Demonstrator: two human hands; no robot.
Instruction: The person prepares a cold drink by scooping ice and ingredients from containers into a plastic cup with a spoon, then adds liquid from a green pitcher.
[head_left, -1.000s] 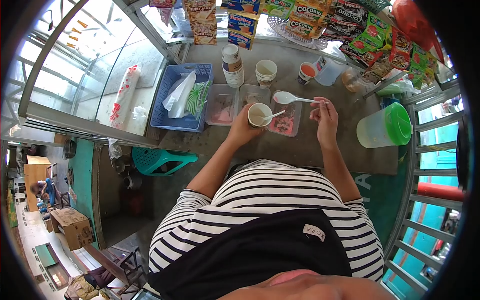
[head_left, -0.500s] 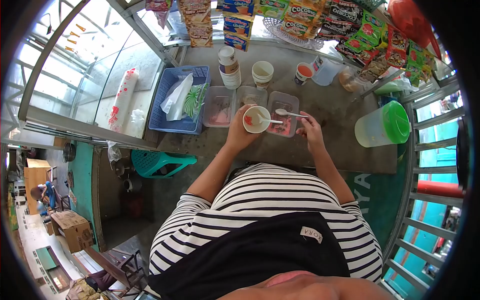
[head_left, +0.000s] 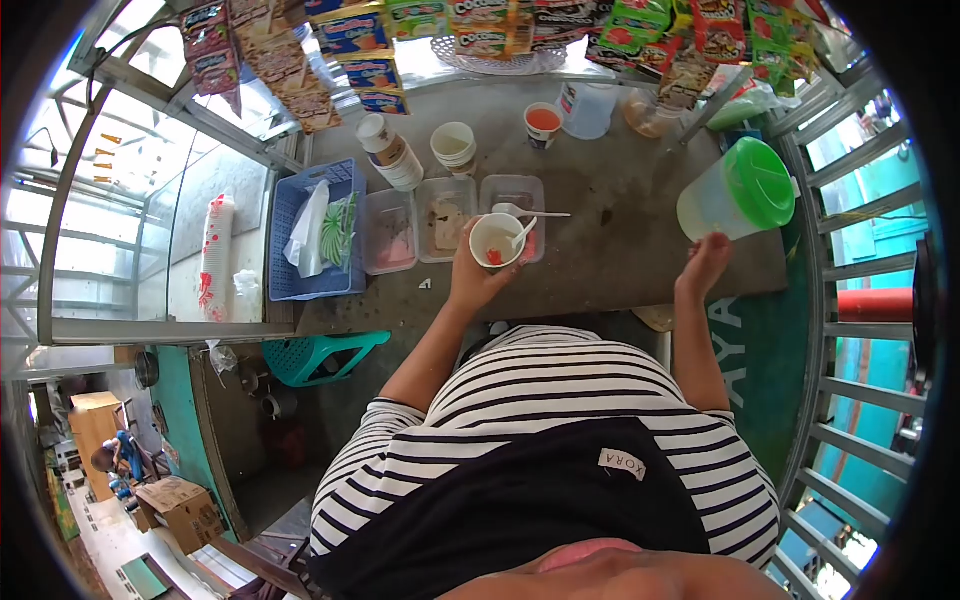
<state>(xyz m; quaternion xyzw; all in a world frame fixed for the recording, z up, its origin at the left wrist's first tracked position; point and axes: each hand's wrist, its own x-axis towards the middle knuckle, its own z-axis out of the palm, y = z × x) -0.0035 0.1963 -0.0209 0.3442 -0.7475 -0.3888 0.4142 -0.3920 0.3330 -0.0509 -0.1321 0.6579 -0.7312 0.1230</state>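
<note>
My left hand is wrapped round a paper cup. Inside the cup lie something red and a white plastic spoon, its handle leaning on the right side. Behind the cup, a second white spoon rests across a clear plastic container with pink contents, partly hidden by the cup. Over to the right, my right hand is raised and holds nothing visible, its foreshortened fingers loosely extended. Its fingertips are right by the lower side of a translucent pitcher with a green lid.
Left of the cup stand two more containers and a blue basket with tissues. Stacked cups, more cups and a cup of orange-red drink stand farther back. Sachets hang above the counter.
My right hand has let go of the white spoon, now lying on the right container, and has moved right to the pitcher. My left hand still holds the cup; the view has shifted.
</note>
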